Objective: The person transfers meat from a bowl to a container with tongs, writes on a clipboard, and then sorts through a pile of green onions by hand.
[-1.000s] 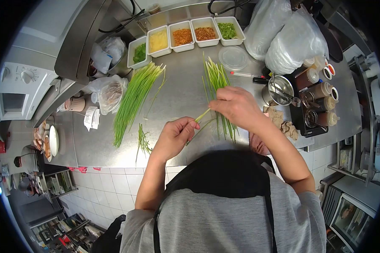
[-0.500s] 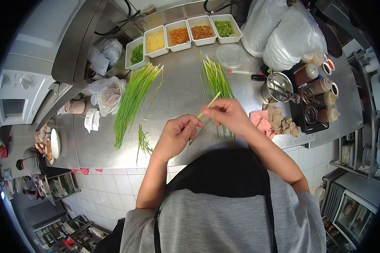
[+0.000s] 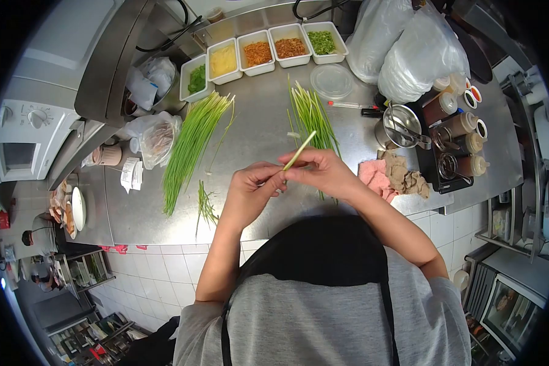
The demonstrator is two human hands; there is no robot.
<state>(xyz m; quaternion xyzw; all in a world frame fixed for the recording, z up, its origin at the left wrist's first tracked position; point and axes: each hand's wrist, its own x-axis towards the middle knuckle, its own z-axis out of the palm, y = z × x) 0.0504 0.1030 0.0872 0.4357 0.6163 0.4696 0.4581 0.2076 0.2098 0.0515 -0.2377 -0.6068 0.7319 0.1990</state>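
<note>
A single chive stalk [image 3: 302,148] slants up between my hands, its pale end pointing away from me. My left hand [image 3: 255,186] pinches its lower part between thumb and fingers. Just right of it, my right hand [image 3: 323,172] is closed on the same stalk, its fingertips close to the left ones. Behind the right hand lies a smaller bunch of chives [image 3: 311,113], partly hidden. To the left, a larger bunch of chives [image 3: 195,146] has its pale ends at the far side. Thin green scraps [image 3: 206,202] lie nearer me.
White tubs of chopped ingredients [image 3: 290,49] line the back of the steel counter [image 3: 256,116]. At right are a clear lid [image 3: 331,82], a metal pot [image 3: 389,137], folded cloths [image 3: 378,177] and sauce bottles [image 3: 462,124]. A plastic bag [image 3: 158,140] sits at left.
My right hand has moved in and down beside my left, and both hands now meet at the stalk. A small pale shred now shows by the right bunch.
</note>
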